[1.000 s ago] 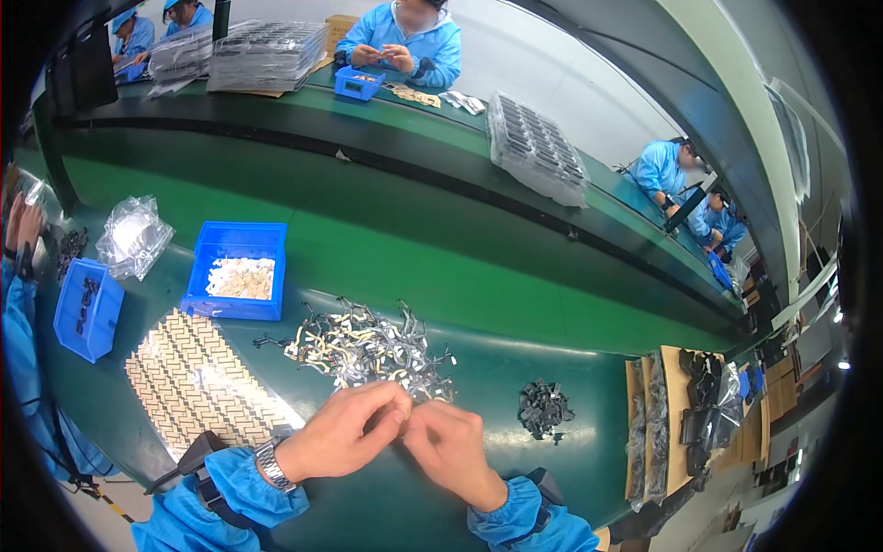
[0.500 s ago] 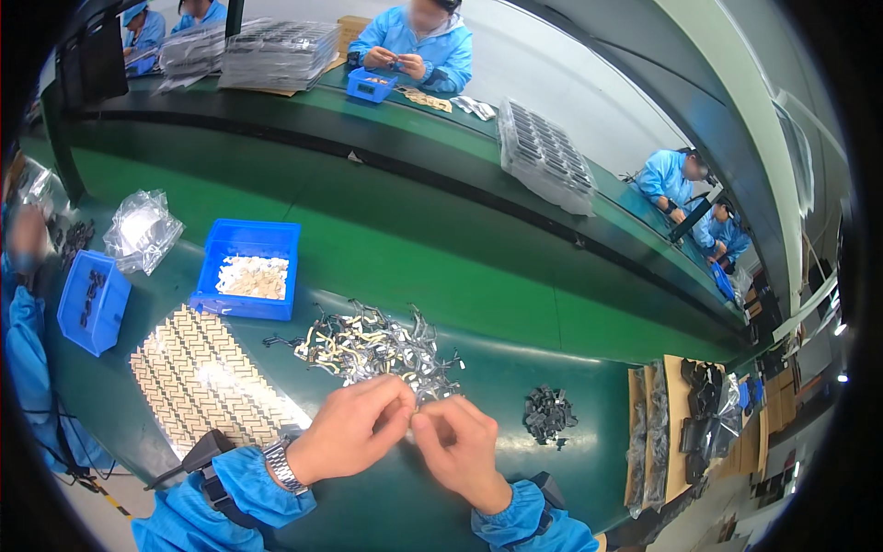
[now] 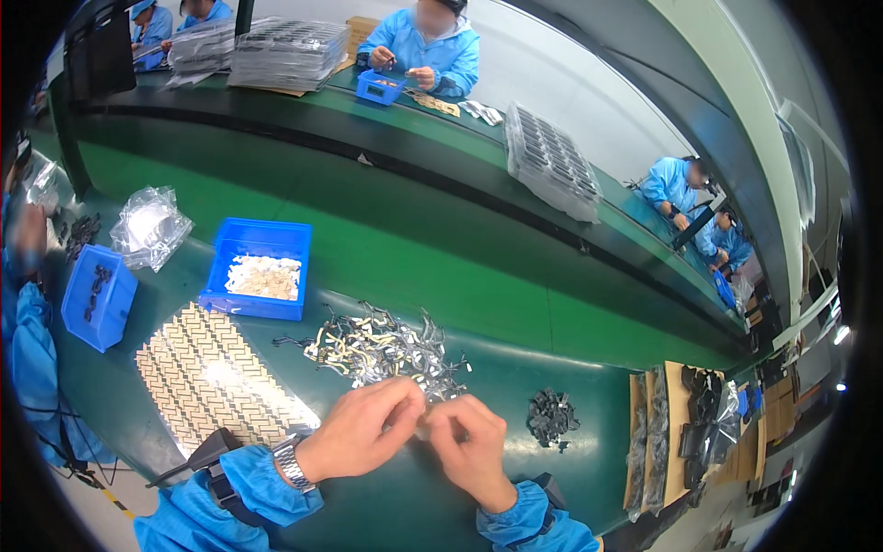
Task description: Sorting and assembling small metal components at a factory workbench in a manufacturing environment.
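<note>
step in hand, as a judgement: close fingertip work on something tiny, both hands at once. left hand and right hand meet tip to tip just on the near side of the mixed pile of small black, cream and white parts, some thin and bent.

grip: thumb and index of each hand are curled in as for a pinch. whatever sits between them is too small and hidden to make out, so can't tell if either hand is really grasping; neither looks spread open. next move probably calls for a light pinch with both tips lined up, and care not to snag the loose parts just beyond.

pose: left forearm comes in from lower left, wrist with metal watch angled right, back of hand up. right forearm comes in from lower right, wrist bent inward, knuckles up. both hands low over the green table.

around: black parts heap right of the right hand, apart from it. sheet of cream pieces left of the left hand. blue bin with pale bits beyond that sheet.
</note>
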### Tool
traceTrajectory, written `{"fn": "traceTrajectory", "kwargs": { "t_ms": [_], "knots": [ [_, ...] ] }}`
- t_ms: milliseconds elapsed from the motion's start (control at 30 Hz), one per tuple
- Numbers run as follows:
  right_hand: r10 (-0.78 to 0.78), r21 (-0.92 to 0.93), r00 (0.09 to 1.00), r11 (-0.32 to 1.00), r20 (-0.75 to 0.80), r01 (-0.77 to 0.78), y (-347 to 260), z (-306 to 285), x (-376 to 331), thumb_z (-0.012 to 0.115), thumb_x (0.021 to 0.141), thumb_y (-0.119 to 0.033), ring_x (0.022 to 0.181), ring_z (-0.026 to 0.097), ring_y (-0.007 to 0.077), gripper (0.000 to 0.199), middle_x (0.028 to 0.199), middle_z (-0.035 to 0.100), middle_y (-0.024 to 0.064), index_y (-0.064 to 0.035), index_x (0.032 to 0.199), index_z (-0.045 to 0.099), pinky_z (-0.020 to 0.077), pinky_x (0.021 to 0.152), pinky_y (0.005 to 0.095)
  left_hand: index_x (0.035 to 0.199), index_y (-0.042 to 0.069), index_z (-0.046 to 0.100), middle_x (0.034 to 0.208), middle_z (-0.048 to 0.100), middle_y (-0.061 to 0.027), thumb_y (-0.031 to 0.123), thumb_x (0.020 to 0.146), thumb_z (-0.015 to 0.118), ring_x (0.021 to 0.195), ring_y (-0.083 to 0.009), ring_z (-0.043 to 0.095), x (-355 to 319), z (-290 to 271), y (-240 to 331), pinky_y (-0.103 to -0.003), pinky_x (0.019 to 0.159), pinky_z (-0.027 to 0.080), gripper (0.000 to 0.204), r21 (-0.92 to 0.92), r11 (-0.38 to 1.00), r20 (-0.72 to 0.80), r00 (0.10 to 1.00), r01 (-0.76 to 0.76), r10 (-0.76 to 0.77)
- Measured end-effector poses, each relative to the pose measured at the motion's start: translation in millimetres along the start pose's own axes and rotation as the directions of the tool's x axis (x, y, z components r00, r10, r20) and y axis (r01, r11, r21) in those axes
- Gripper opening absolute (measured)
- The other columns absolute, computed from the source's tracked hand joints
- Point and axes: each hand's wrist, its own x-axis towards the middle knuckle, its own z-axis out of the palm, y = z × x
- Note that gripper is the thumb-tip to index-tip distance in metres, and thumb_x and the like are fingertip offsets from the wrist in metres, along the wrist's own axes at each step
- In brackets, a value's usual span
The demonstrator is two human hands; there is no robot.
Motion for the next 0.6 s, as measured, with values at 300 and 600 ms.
{"fn": "traceTrajectory", "kwargs": {
  "t_ms": [300,600],
  "knots": [
    [-0.308,-0.093,0.946,0.950,-0.105,0.299,-49,12,64,0.072,0.087,-0.001,0.067,0.067,0.0204,0.003,0.084,0.069,0.0111,-0.0009,0.089,0.071,0.0537,0.060,0.0299,0.104,0.001,0.060,0.086,0.068,-0.0211,0.010,0.098,0.056,0.080,-0.0420,0.068,4,8,-14,-0.046,0.069,0.052,0.012,-0.186,0.976,-0.333,0.928,0.112,-0.170],
    [-0.379,-0.362,0.904,0.829,0.198,0.426,-73,122,181,0.070,0.089,-0.016,0.081,0.067,0.0353,0.014,0.083,0.068,0.0146,-0.0030,0.085,0.072,0.0544,0.072,0.0468,0.113,0.002,0.065,0.101,0.070,-0.0257,0.020,0.096,0.058,0.096,-0.0476,0.065,4,27,-46,-0.055,0.079,0.051,0.026,-0.091,0.980,-0.469,0.876,-0.179,0.117]
  ]
}}
